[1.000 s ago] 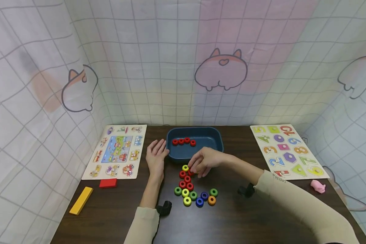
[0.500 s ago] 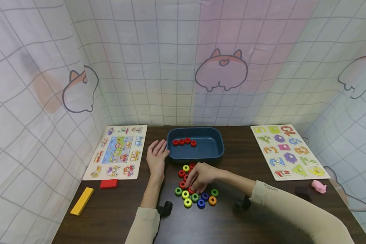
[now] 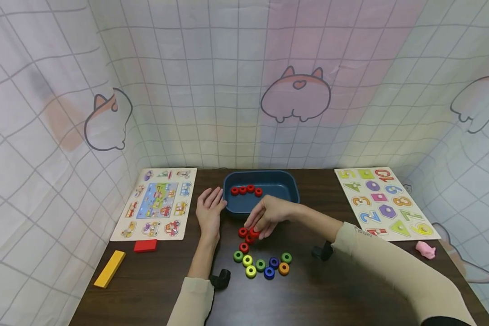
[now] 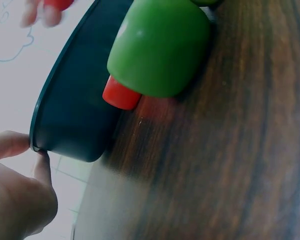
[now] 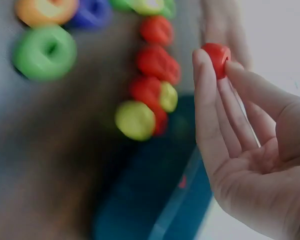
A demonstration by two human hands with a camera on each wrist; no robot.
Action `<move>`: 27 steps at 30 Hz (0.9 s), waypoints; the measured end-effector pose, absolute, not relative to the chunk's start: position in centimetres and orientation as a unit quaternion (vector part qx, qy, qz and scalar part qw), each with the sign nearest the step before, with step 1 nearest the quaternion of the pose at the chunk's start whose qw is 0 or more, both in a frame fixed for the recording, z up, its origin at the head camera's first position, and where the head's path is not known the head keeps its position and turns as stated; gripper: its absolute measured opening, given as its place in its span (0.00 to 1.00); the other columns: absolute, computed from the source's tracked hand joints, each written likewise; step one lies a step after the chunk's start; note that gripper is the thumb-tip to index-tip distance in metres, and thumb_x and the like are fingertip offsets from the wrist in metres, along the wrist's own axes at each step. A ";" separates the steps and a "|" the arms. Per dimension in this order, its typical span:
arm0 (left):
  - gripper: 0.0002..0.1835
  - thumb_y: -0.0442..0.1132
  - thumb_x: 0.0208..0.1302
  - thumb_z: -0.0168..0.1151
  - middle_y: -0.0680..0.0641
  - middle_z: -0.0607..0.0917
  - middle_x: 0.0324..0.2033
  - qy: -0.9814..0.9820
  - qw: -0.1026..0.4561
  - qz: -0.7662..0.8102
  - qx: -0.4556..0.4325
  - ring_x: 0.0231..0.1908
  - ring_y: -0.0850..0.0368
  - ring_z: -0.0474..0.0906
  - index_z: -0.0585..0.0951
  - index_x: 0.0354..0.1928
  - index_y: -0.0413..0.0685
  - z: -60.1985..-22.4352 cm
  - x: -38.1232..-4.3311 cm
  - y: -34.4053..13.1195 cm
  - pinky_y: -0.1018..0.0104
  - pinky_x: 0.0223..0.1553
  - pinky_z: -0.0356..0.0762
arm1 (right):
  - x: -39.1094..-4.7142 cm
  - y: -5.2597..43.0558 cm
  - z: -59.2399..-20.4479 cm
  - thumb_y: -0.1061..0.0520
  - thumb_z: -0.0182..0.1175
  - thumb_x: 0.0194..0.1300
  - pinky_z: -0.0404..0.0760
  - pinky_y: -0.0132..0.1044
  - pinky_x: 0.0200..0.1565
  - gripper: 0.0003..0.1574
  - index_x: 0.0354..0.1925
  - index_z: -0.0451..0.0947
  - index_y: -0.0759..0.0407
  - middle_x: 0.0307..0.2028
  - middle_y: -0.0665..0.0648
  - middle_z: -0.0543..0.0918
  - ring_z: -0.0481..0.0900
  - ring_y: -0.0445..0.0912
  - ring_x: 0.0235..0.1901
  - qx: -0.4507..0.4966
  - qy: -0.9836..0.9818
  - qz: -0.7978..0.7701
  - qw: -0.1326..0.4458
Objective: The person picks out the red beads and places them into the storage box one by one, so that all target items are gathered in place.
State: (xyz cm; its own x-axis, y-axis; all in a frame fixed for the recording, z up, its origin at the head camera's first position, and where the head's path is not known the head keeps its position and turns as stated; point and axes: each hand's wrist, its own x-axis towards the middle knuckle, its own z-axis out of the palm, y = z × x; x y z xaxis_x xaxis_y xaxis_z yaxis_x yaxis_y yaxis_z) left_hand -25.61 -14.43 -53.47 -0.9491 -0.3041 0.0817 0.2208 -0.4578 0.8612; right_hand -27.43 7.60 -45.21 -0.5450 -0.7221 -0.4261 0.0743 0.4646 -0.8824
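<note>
My right hand (image 3: 273, 213) pinches a red ring bead (image 5: 218, 59) between thumb and fingertips, just above the table in front of the blue tray (image 3: 278, 192). Beneath it lie more red ring beads (image 3: 244, 247); some beads there are hidden by the hand in the head view. A yellow bead (image 5: 135, 120) shows near the tray in the right wrist view. My left hand (image 3: 209, 216) rests at the tray's left end, fingers extended, with thumb and a fingertip touching the rim in the left wrist view. Several red beads (image 3: 242, 190) sit inside the tray.
Green (image 3: 260, 265), yellow, blue (image 3: 269, 272) and orange beads (image 3: 283, 268) lie nearer the front. A picture puzzle board (image 3: 156, 203), red block (image 3: 145, 245) and yellow block (image 3: 109, 269) are at left. A number board (image 3: 384, 203) and pink pig figure (image 3: 425, 249) are at right.
My right hand has moved down to the lower red beads, then back up toward the tray with a red bead in its fingers. The left hand stays at the tray.
</note>
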 end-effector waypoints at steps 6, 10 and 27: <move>0.35 0.16 0.58 0.59 0.29 0.70 0.64 -0.502 0.151 -0.851 0.043 0.65 0.38 0.68 0.62 0.67 0.38 -53.1 -25.4 -14.6 0.57 0.58 0.75 | -32.5 8.4 -42.3 0.67 0.66 0.60 0.81 0.58 0.47 0.19 0.52 0.82 0.64 0.44 0.63 0.87 0.86 0.61 0.39 -0.192 0.758 -0.481 0.397; 0.34 0.16 0.59 0.58 0.31 0.72 0.64 -0.496 0.157 -0.853 0.047 0.64 0.40 0.70 0.63 0.66 0.41 -54.0 -25.9 -14.5 0.61 0.56 0.76 | -35.5 9.2 -42.3 0.69 0.64 0.62 0.79 0.60 0.50 0.22 0.55 0.80 0.64 0.47 0.63 0.86 0.85 0.62 0.41 -0.165 0.778 -0.473 0.380; 0.33 0.17 0.58 0.60 0.32 0.73 0.62 -0.495 0.177 -0.850 0.044 0.62 0.44 0.74 0.65 0.64 0.43 -55.0 -26.4 -14.3 0.64 0.53 0.79 | -40.0 10.1 -46.4 0.76 0.59 0.60 0.81 0.58 0.49 0.24 0.55 0.79 0.68 0.50 0.67 0.84 0.84 0.66 0.43 -0.081 0.820 -0.439 0.358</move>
